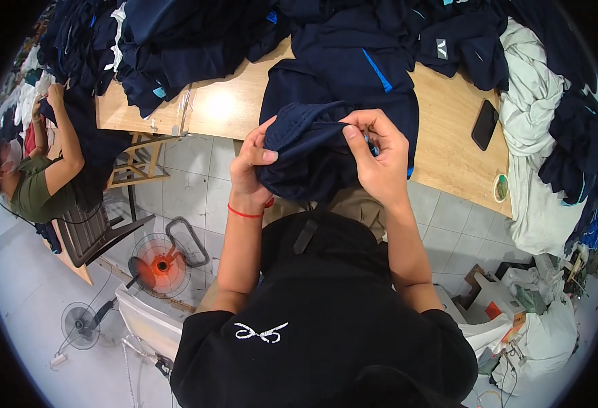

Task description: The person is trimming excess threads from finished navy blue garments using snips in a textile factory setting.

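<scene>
Both my hands hold a navy garment (305,163) up in front of me, over my lap at the table's near edge. My left hand (250,160) grips its gathered, stitched edge, thumb on top. Thumb and fingers of my right hand (382,149) pinch the same edge on the other side. A small blue object (372,145) shows within my right hand; its kind is mostly hidden by the fingers. More navy cloth (339,81) with a bright blue strip lies behind on the table; I cannot tell whether it belongs to the held garment.
Heaps of navy garments (183,41) cover the far side of the wooden table (224,102). A phone (484,124) and pale cloth (533,81) lie at right. At left sits another person (47,163) handling cloth. Fans (161,265) stand on the floor at lower left.
</scene>
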Action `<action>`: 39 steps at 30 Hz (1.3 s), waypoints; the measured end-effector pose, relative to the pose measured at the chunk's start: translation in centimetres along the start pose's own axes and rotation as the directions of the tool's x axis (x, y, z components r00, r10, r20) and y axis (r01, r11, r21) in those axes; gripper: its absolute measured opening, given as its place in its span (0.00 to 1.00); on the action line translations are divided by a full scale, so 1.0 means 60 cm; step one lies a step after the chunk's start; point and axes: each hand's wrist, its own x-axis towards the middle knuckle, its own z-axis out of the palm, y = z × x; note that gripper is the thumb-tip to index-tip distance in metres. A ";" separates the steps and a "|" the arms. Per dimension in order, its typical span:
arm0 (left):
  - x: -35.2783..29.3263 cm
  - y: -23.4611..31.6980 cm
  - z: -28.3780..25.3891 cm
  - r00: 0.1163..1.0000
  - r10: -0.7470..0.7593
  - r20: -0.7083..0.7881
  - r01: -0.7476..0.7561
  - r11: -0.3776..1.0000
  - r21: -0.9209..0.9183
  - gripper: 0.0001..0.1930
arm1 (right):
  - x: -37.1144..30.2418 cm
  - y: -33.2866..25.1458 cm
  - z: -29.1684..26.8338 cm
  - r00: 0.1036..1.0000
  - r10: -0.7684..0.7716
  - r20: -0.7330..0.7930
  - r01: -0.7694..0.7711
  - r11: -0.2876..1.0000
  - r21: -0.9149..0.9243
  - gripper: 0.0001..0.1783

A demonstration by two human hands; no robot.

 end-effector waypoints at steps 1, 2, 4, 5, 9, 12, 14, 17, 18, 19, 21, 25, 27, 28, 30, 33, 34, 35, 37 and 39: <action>0.000 0.000 -0.005 1.000 0.011 0.014 -0.011 1.000 -0.004 0.42 | 0.001 -0.003 -0.003 1.000 0.001 -0.001 -0.001 1.000 0.000 0.03; -0.001 -0.002 -0.003 1.000 0.008 0.015 -0.008 1.000 -0.004 0.42 | 0.002 -0.006 -0.005 1.000 -0.010 0.003 0.010 1.000 -0.002 0.02; -0.006 -0.007 0.001 0.984 0.074 -0.162 -0.064 0.996 0.067 0.43 | 0.004 -0.010 -0.007 1.000 -0.020 0.004 0.020 1.000 -0.003 0.02; -0.003 -0.005 0.000 0.984 0.074 -0.161 -0.064 0.996 0.067 0.43 | 0.004 -0.012 -0.008 1.000 -0.021 -0.008 0.021 1.000 0.005 0.02; 0.008 0.008 -0.013 0.998 0.025 0.049 -0.036 0.970 0.241 0.41 | 0.006 -0.017 -0.013 0.999 -0.033 0.003 0.033 0.999 0.021 0.02; 0.004 0.003 -0.008 0.999 0.051 0.008 -0.050 0.933 0.356 0.39 | 0.002 -0.026 -0.020 0.991 0.134 -0.022 -0.131 0.985 0.110 0.03; 0.004 0.002 -0.013 0.996 0.085 -0.030 -0.066 0.917 0.393 0.37 | 0.002 -0.019 -0.022 0.986 0.147 -0.085 -0.132 0.978 0.160 0.04; 0.009 0.011 -0.042 0.999 0.041 0.015 -0.043 0.975 0.217 0.33 | 0.002 -0.001 -0.032 0.959 0.180 -0.218 -0.136 0.970 0.203 0.05; 0.010 0.013 -0.046 0.998 0.048 0.042 -0.053 0.987 0.150 0.31 | 0.003 0.000 -0.036 0.947 0.199 -0.254 -0.169 0.976 0.135 0.05; 0.011 0.013 -0.050 0.996 0.056 0.069 -0.061 0.995 0.082 0.30 | 0.003 0.001 -0.040 0.933 0.214 -0.290 -0.203 0.977 0.068 0.05; 0.011 0.012 -0.046 0.998 0.053 0.027 -0.054 0.997 0.051 0.30 | -0.003 0.008 -0.044 0.947 0.182 -0.265 -0.179 0.983 0.034 0.07; 0.012 0.008 -0.031 0.997 0.038 -0.061 -0.040 0.999 -0.029 0.31 | -0.013 0.004 -0.018 0.966 0.211 -0.149 -0.226 0.969 -0.099 0.18; 0.012 0.006 -0.042 0.999 0.034 -0.036 -0.037 0.996 -0.082 0.35 | -0.007 0.023 0.003 0.984 0.103 -0.145 -0.122 0.984 -0.128 0.15; 0.012 0.006 -0.047 0.999 0.031 -0.010 -0.032 0.990 -0.138 0.39 | -0.009 0.032 0.000 0.984 0.102 -0.145 -0.121 0.985 -0.127 0.15; 0.008 0.005 -0.043 0.997 0.073 -0.009 -0.073 0.957 -0.282 0.43 | -0.009 0.044 -0.014 0.949 0.314 -0.034 -0.313 0.919 -0.241 0.09; 0.013 0.008 -0.053 0.971 0.209 0.118 -0.127 0.866 -0.483 0.49 | -0.005 0.048 -0.021 0.963 0.163 -0.217 -0.192 0.974 -0.120 0.05; 0.017 0.009 -0.061 0.921 0.304 0.245 -0.128 0.828 -0.545 0.51 | -0.004 0.049 -0.029 0.954 0.111 -0.279 -0.155 0.978 -0.140 0.05; 0.021 0.007 -0.079 0.920 0.306 0.244 -0.130 0.827 -0.547 0.51 | -0.002 0.047 -0.033 0.934 0.117 -0.339 -0.154 0.984 -0.085 0.04; 0.025 0.006 -0.108 0.931 0.339 0.133 -0.190 0.766 -0.615 0.52 | 0.000 0.052 -0.046 0.901 0.086 -0.425 -0.154 0.980 -0.129 0.05; 0.028 0.002 -0.090 0.933 0.342 0.115 -0.209 0.772 -0.600 0.53 | -0.002 0.036 -0.043 0.889 0.076 -0.451 -0.150 0.980 -0.129 0.06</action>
